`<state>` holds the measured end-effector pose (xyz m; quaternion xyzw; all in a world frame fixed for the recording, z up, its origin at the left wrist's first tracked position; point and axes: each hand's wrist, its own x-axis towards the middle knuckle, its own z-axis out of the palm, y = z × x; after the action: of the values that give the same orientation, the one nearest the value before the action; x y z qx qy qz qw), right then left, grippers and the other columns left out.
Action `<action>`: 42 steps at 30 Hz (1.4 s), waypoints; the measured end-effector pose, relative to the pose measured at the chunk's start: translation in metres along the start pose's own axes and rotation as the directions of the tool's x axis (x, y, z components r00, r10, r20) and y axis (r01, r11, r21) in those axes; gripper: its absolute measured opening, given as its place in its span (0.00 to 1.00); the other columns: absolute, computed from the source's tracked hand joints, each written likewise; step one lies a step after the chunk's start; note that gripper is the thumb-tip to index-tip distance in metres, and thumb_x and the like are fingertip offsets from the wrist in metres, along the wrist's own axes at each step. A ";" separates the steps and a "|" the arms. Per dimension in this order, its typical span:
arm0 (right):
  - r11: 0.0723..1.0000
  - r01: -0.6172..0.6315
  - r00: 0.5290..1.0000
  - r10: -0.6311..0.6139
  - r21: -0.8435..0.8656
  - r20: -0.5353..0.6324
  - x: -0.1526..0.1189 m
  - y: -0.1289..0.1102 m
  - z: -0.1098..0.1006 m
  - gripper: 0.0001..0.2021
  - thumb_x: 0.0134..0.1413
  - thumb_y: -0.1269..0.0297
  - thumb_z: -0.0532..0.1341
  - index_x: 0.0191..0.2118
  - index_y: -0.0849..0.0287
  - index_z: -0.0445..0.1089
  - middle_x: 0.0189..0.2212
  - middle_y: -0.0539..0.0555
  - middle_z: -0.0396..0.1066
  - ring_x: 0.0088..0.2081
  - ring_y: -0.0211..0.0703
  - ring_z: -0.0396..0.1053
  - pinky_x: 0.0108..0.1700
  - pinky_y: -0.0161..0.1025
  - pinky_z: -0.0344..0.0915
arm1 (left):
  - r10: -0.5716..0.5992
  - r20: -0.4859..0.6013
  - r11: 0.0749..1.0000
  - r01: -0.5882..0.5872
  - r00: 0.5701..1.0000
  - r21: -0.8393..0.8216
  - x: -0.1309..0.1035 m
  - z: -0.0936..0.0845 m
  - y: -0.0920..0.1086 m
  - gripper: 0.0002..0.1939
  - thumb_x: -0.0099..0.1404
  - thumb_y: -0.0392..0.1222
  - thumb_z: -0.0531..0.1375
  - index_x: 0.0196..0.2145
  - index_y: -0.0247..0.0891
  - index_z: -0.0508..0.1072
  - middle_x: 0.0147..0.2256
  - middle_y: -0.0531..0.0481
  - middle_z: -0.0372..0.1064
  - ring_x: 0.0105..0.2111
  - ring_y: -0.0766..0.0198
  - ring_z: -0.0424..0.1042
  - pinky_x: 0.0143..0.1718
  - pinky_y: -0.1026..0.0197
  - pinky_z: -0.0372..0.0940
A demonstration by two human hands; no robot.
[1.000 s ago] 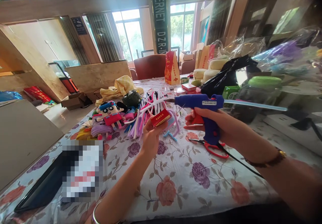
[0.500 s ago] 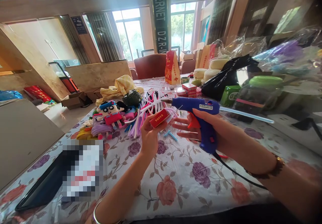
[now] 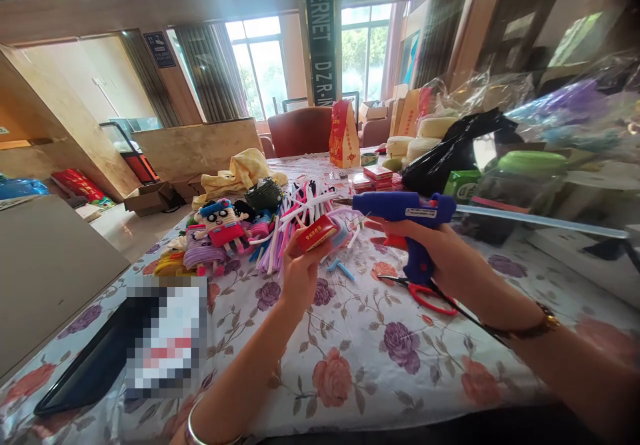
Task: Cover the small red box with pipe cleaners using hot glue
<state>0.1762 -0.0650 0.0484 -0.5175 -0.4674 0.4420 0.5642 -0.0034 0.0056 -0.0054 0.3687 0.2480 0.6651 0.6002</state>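
Observation:
My left hand (image 3: pixel 303 268) is closed around a small red box (image 3: pixel 316 235) with yellow lettering, held above the table. A greyish-blue part beside its right end is too unclear to name. In my right hand (image 3: pixel 450 258) is a blue hot glue gun (image 3: pixel 395 206), nozzle pointing left, past the box's upper right. A long translucent glue stick (image 3: pixel 540 222) sticks out of its back. My fingers are at its red trigger (image 3: pixel 395 240). Below the gun lie red-handled scissors (image 3: pixel 433 298). Light blue pieces (image 3: pixel 341 270) lie under the box.
Behind my left hand is a pile of pink, white and purple fuzzy stems (image 3: pixel 295 225), with stuffed dolls (image 3: pixel 220 225) to its left. A black tray (image 3: pixel 85 358) lies front left. Red boxes (image 3: pixel 377 175), a black bag (image 3: pixel 445 155) and a green-lidded jar (image 3: pixel 530 165) stand back right.
The glue gun has moved right, and my right fingers have closed in toward its trigger. More glue stick shows behind it. The scissors have come into fuller view, and the red box has tilted slightly.

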 end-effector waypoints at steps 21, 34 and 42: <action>0.950 0.043 0.997 -0.061 -0.310 -0.049 -0.003 -0.014 0.001 0.11 0.42 0.54 0.67 0.29 0.55 0.74 0.23 0.47 0.73 0.22 0.32 0.59 0.21 0.33 0.50 | 0.017 0.063 1.000 -0.016 0.998 -0.017 0.001 -0.001 0.002 0.18 0.38 0.30 0.70 0.31 0.40 0.77 0.30 0.52 0.75 0.34 0.60 0.74 0.41 0.57 0.66; 0.962 0.052 0.995 -0.072 -0.268 -0.069 0.002 -0.011 0.002 0.12 0.36 0.56 0.69 0.30 0.55 0.75 0.25 0.50 0.75 0.30 0.43 0.71 0.31 0.39 0.64 | 0.009 0.065 1.000 -0.008 0.998 -0.016 0.000 -0.001 0.003 0.20 0.37 0.32 0.71 0.32 0.41 0.77 0.30 0.52 0.75 0.35 0.57 0.74 0.42 0.54 0.66; 0.968 0.077 0.995 -0.091 -0.237 -0.051 0.008 -0.005 0.001 0.10 0.37 0.58 0.69 0.30 0.54 0.75 0.25 0.49 0.74 0.28 0.42 0.72 0.30 0.39 0.68 | 0.011 0.078 1.000 -0.010 0.997 -0.013 0.001 -0.002 0.001 0.19 0.38 0.32 0.71 0.32 0.40 0.77 0.31 0.51 0.75 0.37 0.55 0.74 0.45 0.51 0.66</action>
<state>0.1768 -0.0576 0.0538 -0.5737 -0.5205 0.3433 0.5312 -0.0062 0.0065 -0.0057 0.3918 0.2180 0.6549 0.6083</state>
